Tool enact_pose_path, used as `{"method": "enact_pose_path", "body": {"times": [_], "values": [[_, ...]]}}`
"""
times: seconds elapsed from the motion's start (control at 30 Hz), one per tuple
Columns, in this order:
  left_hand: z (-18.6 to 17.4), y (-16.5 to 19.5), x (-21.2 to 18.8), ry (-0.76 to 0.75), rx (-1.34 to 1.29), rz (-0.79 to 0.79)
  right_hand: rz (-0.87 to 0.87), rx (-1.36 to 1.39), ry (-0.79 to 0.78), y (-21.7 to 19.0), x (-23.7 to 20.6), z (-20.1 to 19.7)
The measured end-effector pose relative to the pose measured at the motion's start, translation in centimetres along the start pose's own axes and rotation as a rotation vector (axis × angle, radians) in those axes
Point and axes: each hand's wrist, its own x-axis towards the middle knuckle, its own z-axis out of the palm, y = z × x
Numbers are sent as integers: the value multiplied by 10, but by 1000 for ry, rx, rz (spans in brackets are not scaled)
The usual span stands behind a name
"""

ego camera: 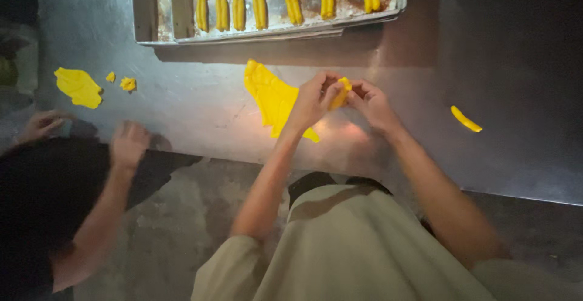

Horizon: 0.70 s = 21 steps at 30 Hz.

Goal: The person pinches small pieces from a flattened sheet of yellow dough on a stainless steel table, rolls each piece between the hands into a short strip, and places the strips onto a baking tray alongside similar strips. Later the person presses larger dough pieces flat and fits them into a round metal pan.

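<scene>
Both of my hands meet over a steel table [200,103]. My left hand [313,97] and my right hand [371,102] pinch a small piece of yellow dough [342,92] between their fingers, just above the table. A flat sheet of yellow dough [272,96] lies on the table directly left of my left hand. Several shaped yellow dough sticks [260,10] lie in rows on a metal baking tray [303,29] at the far edge.
A loose yellow dough stick [466,119] lies to the right. Another flat dough piece [78,86] and small scraps [127,83] lie at the left. A co-worker in dark clothing has hands [129,144] at the table's left front edge.
</scene>
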Motion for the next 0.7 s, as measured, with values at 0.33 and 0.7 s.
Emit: {"method": "enact_pose_path", "body": {"times": [0.33, 0.7], "values": [[93, 15, -13, -145, -364, -113, -133, -35, 282, -26, -68, -56], [231, 11, -40, 232, -35, 99, -303, -516, 728, -56, -114, -64]]}}
